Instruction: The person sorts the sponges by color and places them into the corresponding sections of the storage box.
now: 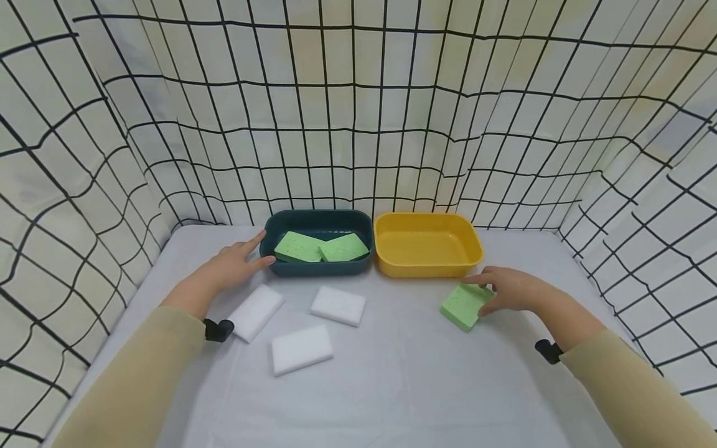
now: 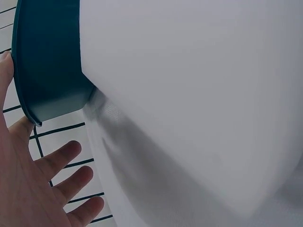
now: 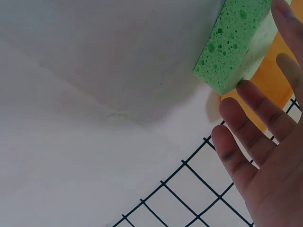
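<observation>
My left hand [image 1: 232,266] rests at the left end of a dark teal bin [image 1: 319,269]. Its thumb and a finger touch the rim, while the other fingers spread loosely in the left wrist view. Two green sponges [image 1: 297,247] lie inside that bin. On the right, my right hand [image 1: 512,289] pinches a green sponge [image 1: 462,309] between thumb and fingers, just in front of a yellow bin [image 1: 428,270]. In the right wrist view the porous side of this sponge [image 3: 232,40] faces the camera, and the remaining fingers are extended.
Three white sponge blocks lie on the white tabletop [image 1: 392,386]: one [image 1: 256,312] below my left forearm's side, another [image 1: 338,305] before the teal bin, a third [image 1: 302,350] nearer me. A black wire grid [image 1: 353,130] encloses the table's back and sides.
</observation>
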Available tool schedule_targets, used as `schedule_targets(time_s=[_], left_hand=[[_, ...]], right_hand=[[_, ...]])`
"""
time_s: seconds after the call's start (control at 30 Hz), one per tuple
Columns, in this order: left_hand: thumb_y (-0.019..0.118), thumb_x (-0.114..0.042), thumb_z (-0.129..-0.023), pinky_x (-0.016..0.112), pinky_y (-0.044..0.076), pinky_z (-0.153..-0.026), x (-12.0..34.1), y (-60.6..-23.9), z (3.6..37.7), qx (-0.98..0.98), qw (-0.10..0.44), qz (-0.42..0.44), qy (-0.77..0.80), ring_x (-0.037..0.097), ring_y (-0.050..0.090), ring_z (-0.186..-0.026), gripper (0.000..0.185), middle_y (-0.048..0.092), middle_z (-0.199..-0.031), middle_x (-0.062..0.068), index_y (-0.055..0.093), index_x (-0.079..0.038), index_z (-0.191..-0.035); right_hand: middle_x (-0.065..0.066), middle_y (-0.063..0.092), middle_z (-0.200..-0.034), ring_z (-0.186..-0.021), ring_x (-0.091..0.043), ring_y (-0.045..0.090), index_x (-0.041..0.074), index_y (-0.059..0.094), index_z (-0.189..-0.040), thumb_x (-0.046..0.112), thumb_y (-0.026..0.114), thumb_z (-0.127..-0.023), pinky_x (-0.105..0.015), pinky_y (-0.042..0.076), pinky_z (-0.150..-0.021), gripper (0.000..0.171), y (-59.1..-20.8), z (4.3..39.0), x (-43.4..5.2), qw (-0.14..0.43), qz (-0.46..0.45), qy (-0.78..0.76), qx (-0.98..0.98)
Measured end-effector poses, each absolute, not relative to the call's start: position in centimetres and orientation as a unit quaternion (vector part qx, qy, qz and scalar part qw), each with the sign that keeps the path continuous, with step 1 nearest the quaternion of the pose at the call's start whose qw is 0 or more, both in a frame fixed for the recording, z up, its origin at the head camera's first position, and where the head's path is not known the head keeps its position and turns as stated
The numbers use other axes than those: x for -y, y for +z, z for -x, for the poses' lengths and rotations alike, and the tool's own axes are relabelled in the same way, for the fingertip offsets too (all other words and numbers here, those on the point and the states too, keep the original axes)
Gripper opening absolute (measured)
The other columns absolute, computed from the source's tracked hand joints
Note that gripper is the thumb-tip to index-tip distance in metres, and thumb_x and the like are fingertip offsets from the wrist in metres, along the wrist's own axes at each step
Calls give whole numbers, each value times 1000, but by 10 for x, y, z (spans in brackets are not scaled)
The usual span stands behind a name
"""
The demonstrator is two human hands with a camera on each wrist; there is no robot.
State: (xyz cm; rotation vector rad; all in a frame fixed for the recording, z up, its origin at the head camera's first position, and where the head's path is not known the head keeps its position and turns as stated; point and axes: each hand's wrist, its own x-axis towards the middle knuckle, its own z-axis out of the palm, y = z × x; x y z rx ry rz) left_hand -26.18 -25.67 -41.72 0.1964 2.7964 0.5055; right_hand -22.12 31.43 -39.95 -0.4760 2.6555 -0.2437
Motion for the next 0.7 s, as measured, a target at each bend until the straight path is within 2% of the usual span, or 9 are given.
schedule_targets(time_s=[0.13,0.33,0.7], left_hand=[[35,-78,-91,77,19,-104,256,-417,262,-972,147,-69,171,62,14,-138,94,16,-156,35,-2,-25,-160],[36,-76,-93,77,19,-104,254,-417,262,-972,149,-66,171,61,15,-138,93,16,-156,35,-2,-25,-160],[37,-72,-95,77,20,-104,254,-415,262,-972,147,-73,170,62,16,-137,90,18,-156,35,-2,-25,-160]], right_hand=[[0,57,-113,-101,-23,52,34,56,-142,46,86,-73,-49,50,-89,76,-399,223,-313,218,174,-82,-957],[-10,55,-129,-115,-32,52,36,56,-142,49,85,-72,-58,46,-96,76,-402,224,-315,222,166,-71,-958],[-8,56,-129,-113,-31,52,36,52,-145,57,84,-70,-58,47,-95,83,-409,228,-320,228,152,-74,-959]])
